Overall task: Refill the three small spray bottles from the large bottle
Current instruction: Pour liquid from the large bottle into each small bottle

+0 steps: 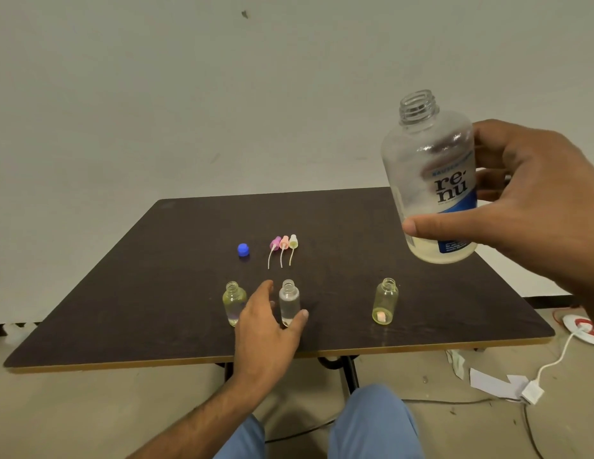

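Three small uncapped bottles stand near the front of the dark table (pixel 123 293): a yellowish left bottle (pixel 234 301), a clear middle bottle (pixel 289 299) and a yellowish right bottle (pixel 385 301). My left hand (pixel 267 326) wraps the middle bottle, thumb at its right base. My right hand (pixel 534 200) holds the large clear labelled bottle (pixel 428 180) upright in the air above the table's right side; it is open-necked with a little pale liquid at the bottom.
Three spray heads (pixel 284 243), purple, pink and white, lie side by side behind the small bottles, with a blue cap (pixel 243 249) to their left. A white cable and adapter (pixel 534 389) and paper scraps lie on the floor at right. My knees are below the table's front edge.
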